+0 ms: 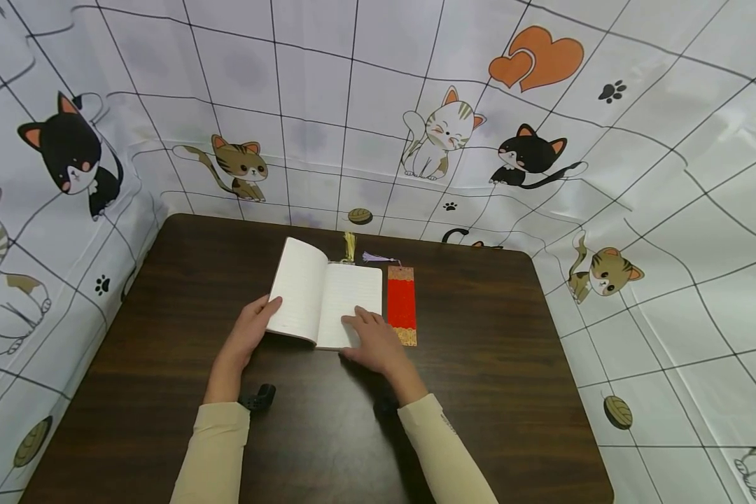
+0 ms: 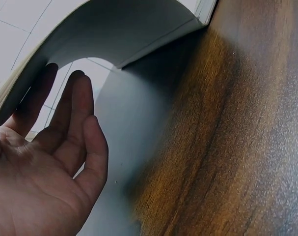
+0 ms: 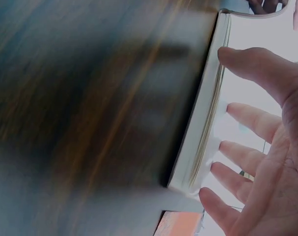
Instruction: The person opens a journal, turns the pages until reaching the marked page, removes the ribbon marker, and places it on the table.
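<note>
I record the left hand (image 1: 248,330) pinching the open notebook (image 1: 353,297) at its left; right hand (image 1: 379,344), fingers spread, on its right page; red bookmark (image 1: 401,301) right of it.

Dark wooden table (image 1: 491,392), open notebook (image 1: 337,308), red bookmark (image 1: 401,301)

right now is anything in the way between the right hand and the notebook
Nothing visible is: the right hand touches the open notebook directly. The red bookmark lies just right of the notebook, not between them.
</note>
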Motion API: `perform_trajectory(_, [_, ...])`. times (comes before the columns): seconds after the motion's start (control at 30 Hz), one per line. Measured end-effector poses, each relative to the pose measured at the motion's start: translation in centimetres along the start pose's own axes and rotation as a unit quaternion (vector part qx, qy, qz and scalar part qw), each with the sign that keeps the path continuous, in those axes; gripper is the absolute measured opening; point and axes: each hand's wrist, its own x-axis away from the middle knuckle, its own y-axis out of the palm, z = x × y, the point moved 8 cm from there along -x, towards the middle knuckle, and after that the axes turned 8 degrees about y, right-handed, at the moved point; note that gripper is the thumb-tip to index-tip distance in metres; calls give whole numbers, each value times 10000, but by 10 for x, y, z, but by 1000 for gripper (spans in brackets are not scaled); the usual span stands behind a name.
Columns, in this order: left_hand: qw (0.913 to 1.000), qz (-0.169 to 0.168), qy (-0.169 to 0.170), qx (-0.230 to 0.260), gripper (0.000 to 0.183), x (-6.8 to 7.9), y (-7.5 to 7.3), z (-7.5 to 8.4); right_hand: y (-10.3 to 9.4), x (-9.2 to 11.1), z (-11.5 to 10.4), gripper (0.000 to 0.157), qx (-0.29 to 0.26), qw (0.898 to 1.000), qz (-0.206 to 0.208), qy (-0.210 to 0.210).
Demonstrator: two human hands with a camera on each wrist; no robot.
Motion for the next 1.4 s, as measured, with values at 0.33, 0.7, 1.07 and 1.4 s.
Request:
perform_trajectory(0.33, [10000, -52, -61, -24, 86, 0, -1, 0, 1, 1, 5, 64, -136, 9996, -173, -181])
perform_trajectory(0.7, [9999, -69, 68, 63, 80, 1, 2, 3, -4, 1, 8, 55, -336, 9972, -500, -438])
perform_trajectory(1.07, [9999, -99, -28, 19, 82, 2, 1, -1, -7, 1, 5, 14, -179, 9963, 169, -821])
perform_trajectory(1.4, [9999, -57, -5, 86, 79, 0, 1, -2, -13, 6, 13, 35, 53, 9956, 810, -478])
